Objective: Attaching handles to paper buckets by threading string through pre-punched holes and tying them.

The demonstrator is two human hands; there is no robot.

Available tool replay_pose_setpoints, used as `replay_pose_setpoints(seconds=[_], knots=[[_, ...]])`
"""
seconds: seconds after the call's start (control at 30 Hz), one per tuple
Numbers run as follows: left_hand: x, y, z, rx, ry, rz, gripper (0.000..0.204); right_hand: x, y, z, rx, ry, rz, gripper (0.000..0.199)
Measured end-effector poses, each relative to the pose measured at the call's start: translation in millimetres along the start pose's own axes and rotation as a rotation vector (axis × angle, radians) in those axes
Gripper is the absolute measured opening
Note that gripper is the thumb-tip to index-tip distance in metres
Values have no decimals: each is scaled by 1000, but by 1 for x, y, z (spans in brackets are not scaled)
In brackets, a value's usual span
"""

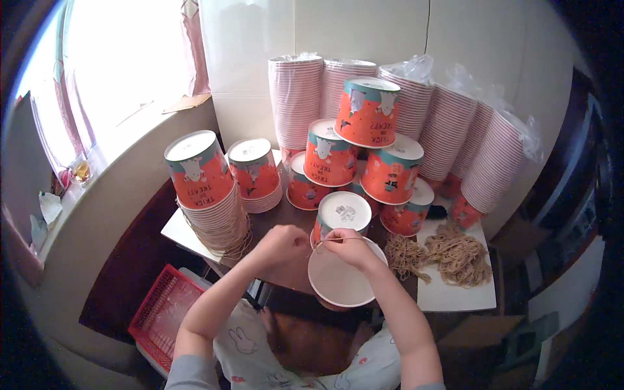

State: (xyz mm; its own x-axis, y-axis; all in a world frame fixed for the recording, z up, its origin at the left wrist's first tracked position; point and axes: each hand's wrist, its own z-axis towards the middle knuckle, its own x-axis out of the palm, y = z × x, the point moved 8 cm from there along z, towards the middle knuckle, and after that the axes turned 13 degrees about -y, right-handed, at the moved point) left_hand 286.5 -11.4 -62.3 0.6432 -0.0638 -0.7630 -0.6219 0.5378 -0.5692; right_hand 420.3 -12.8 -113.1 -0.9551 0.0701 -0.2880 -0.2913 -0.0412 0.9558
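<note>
Open bucket (346, 281): desk's (268, 221) 6 o'clock edge. Right hand (352, 249) pinches cord (334, 240) near rim's 11 o'clock. Left hand (283, 245), bucket's 10 o'clock: curled; hold cannot be told. Judgement: steady rim, guide cord without kinks.

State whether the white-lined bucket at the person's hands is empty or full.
Empty, as far as visible: the bucket has an open mouth, with only bare white interior showing below the right hand.
</note>
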Motion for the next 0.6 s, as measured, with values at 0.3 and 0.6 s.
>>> replay_pose_setpoints(seconds=[0.3, 0.6], knots=[[18, 19, -7, -108, -84, -92, 20, 0, 2, 0, -24, 21, -3, 15], [26, 39, 0, -259, -195, -544, 17, 7, 1, 0, 0, 36, 10, 15]])
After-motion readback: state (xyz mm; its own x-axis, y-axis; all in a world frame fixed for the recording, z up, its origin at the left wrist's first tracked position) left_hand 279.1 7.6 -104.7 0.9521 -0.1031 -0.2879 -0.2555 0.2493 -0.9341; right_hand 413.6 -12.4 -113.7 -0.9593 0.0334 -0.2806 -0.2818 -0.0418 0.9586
